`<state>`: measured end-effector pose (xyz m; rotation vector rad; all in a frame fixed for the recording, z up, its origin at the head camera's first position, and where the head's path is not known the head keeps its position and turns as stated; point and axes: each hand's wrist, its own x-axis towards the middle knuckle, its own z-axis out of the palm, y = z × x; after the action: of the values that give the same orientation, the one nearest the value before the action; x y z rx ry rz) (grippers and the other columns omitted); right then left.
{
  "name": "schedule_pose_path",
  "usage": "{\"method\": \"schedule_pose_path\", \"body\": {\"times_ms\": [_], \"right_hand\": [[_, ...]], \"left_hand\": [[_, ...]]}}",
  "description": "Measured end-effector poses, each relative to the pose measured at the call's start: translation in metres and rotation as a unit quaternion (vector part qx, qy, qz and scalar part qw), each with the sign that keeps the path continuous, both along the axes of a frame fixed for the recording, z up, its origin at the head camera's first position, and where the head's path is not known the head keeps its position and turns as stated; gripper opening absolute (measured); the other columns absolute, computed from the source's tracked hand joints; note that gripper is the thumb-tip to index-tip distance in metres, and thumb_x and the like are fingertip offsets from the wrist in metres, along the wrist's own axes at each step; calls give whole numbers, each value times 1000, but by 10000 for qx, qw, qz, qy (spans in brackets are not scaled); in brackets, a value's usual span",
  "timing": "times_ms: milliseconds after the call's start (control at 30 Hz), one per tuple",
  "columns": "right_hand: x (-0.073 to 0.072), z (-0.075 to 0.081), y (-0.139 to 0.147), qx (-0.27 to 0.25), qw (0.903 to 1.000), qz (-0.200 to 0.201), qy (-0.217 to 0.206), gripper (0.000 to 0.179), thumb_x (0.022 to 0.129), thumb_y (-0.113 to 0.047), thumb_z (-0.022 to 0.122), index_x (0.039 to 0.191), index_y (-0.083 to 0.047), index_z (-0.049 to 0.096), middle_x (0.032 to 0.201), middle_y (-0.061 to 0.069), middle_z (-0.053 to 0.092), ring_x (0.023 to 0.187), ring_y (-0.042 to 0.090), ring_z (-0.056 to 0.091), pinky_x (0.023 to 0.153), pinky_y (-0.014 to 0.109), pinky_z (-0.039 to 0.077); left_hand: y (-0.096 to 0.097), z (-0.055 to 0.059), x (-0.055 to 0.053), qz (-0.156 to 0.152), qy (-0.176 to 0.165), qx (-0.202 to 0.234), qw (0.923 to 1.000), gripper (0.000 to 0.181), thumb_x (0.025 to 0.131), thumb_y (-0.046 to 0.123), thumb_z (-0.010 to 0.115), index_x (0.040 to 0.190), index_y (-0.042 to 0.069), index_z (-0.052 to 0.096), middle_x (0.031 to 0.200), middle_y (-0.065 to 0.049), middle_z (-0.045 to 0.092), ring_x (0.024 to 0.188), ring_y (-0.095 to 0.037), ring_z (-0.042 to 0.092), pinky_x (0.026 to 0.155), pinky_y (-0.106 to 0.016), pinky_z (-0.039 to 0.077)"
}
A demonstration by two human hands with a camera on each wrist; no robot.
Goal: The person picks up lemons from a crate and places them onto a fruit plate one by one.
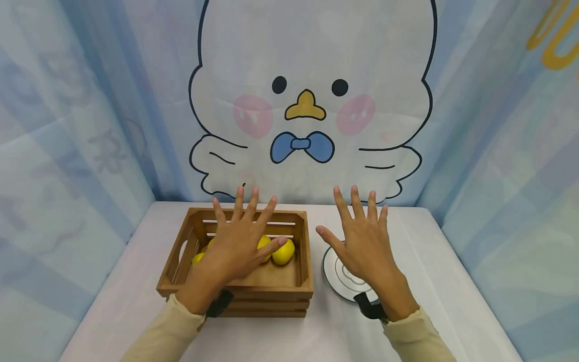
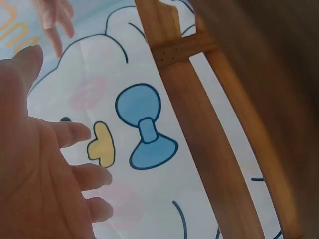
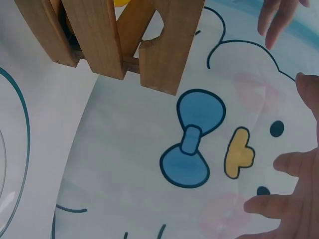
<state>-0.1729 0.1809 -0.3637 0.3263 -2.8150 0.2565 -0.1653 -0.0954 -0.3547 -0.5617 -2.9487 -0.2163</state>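
Observation:
My left hand (image 1: 237, 246), fingers spread, is held palm down above a slatted wooden crate (image 1: 267, 296) and hides part of its inside. Several yellow lemons (image 1: 283, 252) lie in the crate, partly behind that hand. On the right, my right hand (image 1: 368, 246) is likewise spread over a round, clear plate (image 1: 331, 274) and covers much of it. Neither hand holds anything. The left wrist view shows the left palm (image 2: 45, 169) beside the crate's slats (image 2: 199, 114). In the right wrist view, the right hand's fingers (image 3: 269, 205) are extended, and the plate's teal rim (image 3: 24, 114) shows at the left edge.
A white tabletop (image 1: 253, 342) carries the crate and the plate side by side. Behind it hangs a curtain (image 1: 312, 45) printed with a white bird in a blue bow tie. More pale blue curtain (image 1: 68, 176) encloses the left and right sides.

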Motion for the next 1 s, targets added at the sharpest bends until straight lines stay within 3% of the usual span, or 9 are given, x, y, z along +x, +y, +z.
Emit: {"method": "schedule_pose_path", "body": {"times_ms": [367,533,667,733,800,900,1000], "right_hand": [[-2,-2,-1,-236,9995,204,76,92,101,-72,51,173,-31,10,177,21,18,162,55,11,131,76,11],[-2,-3,-3,-276,9993,260,35,92,101,-72,52,173,-30,10,177,21,19,162,54,12,132,74,13],[-4,-2,-4,-327,9988,355,38,92,102,-70,53,173,-29,11,177,21,20,162,53,14,132,72,15],[-5,-2,-5,-368,9985,402,23,91,102,-69,53,173,-29,12,177,21,20,162,53,16,132,72,16],[-6,-2,-5,-405,9982,437,-2,91,102,-69,53,173,-29,12,177,20,20,162,52,16,132,72,17],[-6,-1,-7,-446,9979,475,-35,91,102,-69,54,173,-30,12,177,20,21,163,51,15,131,73,18],[-7,-2,-9,-489,9973,538,-69,90,102,-68,54,173,-31,12,176,19,23,163,50,15,131,74,19]], "left_hand": [[-15,6,0,-286,111,302,9991,85,104,70,46,172,24,21,170,-18,36,162,-40,25,131,-75,6],[-25,8,5,-228,139,697,9972,79,104,65,54,169,26,31,160,-16,54,153,-41,45,131,-66,28],[-35,10,9,-185,318,1013,9942,70,105,60,57,166,30,39,132,-15,75,138,-44,60,111,-63,55],[-40,10,10,-259,526,1141,9917,66,105,55,60,163,28,45,105,-11,80,114,-39,74,96,-56,64],[-45,10,11,-332,826,1220,9885,62,104,50,65,159,25,51,82,-5,74,84,-25,74,80,-47,67],[-53,10,11,-419,1234,1343,9823,58,102,43,72,154,21,58,82,-4,76,62,-13,58,69,-38,65],[-61,7,11,-396,1469,1437,9779,55,100,40,76,149,18,63,107,-8,82,68,-16,68,75,-42,68]]}}
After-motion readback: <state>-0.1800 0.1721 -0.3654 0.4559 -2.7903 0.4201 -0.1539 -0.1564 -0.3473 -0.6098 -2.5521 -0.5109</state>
